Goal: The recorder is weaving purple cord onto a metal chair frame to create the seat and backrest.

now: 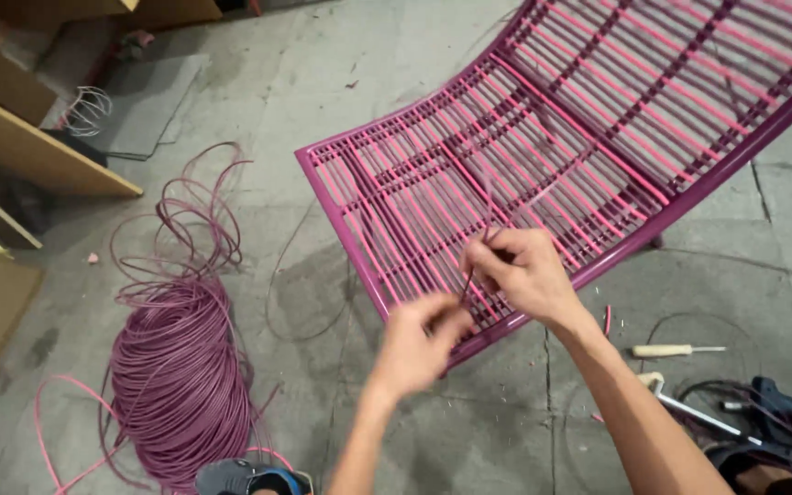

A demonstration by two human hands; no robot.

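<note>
Hands meet over the frame's (598,119) near edge: left hand (417,341) and right hand (526,272) fingers pinch one cord (486,206); bare floor (506,422) below.

Grey concrete floor (341,101), cracked and stained. Wooden boards (38,151) at upper left, with a small loop of white wire (89,110) beside them. Lower right: a light-handled screwdriver (676,350) lying flat, then a tangle of dark tools and cables (772,426) (too cluttered to sort). A blue-grey shoe (249,478) at bottom edge.
</note>
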